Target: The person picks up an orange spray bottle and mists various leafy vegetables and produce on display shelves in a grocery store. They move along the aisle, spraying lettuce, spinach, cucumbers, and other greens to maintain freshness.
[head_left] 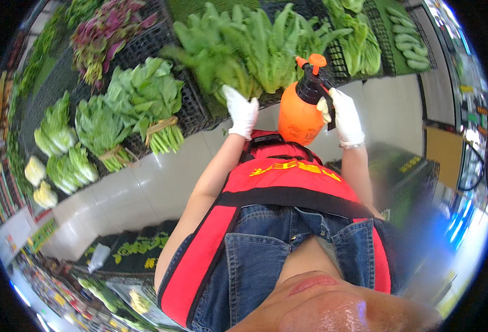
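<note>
My right hand point(345, 117), in a white glove, grips the black handle of an orange pump sprayer point(298, 112). The sprayer stands upright in front of my body, its orange nozzle pointing towards the greens. My left hand point(241, 111), also gloved in white, is at the stem ends of a blurred bunch of leafy greens point(223, 66). Its thumb and fingers are spread; whether they close on the stems is hard to see. Just right of that bunch lie long-leaf lettuces point(273, 54), below and behind the nozzle.
Tied leafy bunches point(140, 95), small cabbages point(71, 168) and red amaranth point(102, 37) lie to the left on black crates point(192, 97). More greens point(358, 45) and pale green gourds point(410, 39) are at the right. A dark printed box point(410, 182) stands by my right arm.
</note>
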A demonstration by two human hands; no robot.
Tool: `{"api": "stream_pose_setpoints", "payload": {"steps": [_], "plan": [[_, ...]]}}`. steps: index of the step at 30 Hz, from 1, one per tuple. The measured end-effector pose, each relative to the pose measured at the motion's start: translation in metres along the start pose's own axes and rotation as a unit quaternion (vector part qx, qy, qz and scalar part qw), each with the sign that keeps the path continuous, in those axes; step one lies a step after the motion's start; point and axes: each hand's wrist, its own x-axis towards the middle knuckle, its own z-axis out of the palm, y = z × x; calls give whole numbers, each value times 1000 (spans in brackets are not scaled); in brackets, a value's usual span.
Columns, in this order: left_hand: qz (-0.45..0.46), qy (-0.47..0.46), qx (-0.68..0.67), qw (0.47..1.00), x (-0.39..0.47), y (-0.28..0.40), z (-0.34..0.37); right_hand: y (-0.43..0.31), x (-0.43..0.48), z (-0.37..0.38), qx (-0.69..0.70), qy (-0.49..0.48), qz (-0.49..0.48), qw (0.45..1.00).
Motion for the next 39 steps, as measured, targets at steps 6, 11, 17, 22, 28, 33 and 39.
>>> {"api": "stream_pose_setpoints", "payload": {"steps": [6, 11, 17, 22, 28, 33, 39], "plan": [[-9, -85, -113, 990, -5, -2, -37, 20, 6, -19, 64, 98, -6, 993], [-45, -146, -160, 975, -10, -5, -81, 17, 4, -39, 35, 168, 0, 985], [76, -220, -155, 960, -6, 2, -95, 22, -3, -100, 122, 258, -30, 958], [121, -300, -172, 930, 12, 76, -76, 20, 3, -141, 128, 296, -33, 946], [179, -285, -138, 932, 23, 159, -8, 31, 22, -215, 113, 280, -33, 953], [188, -232, -117, 947, 12, 217, 64, 37, 42, -284, 105, 222, -22, 969], [272, -234, -47, 932, -11, 297, 128, 23, 61, -354, 116, 151, -2, 982]]}}
